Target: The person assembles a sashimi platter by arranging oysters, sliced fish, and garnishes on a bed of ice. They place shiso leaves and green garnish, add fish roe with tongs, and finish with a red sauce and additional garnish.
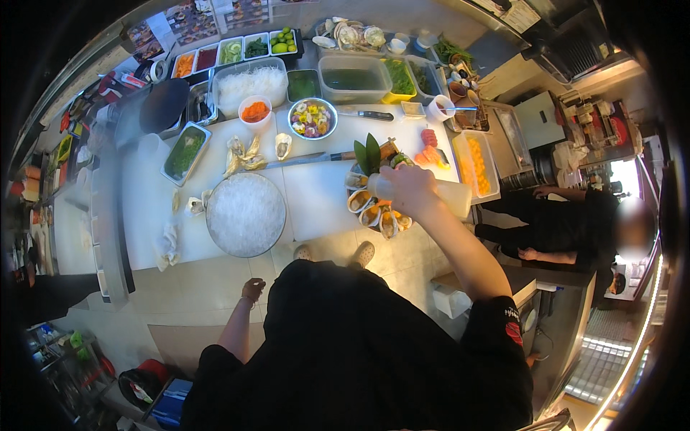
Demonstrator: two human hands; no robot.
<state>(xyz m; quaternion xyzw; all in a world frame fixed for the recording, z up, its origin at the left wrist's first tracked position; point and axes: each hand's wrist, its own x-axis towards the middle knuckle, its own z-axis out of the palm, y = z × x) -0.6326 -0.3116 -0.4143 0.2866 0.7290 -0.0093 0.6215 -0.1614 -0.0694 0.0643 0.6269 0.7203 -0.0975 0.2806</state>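
Note:
My right hand [411, 188] is closed around a pale translucent squeeze bottle [456, 197]. The bottle lies nearly level, its narrower end to the left over opened oysters [370, 215]. Several of these oysters, with orange-brown topping, sit in half shells around a plate that they and my hand mostly hide. Two upright green leaves [367, 154] stand at its far side. Away from the board, my left hand [253, 289] hangs low with curled fingers; nothing shows in it. A round tray of crushed ice [246, 214] rests left of the oysters.
A long knife [316, 157] and a smaller knife [368, 114] lie on the white board. Behind them are a bowl of flowers [313, 118], a tub of white shreds [251, 86] and orange garnish [255, 111]. Fish pieces [430, 149] lie right; a co-worker [568, 226] stands beyond.

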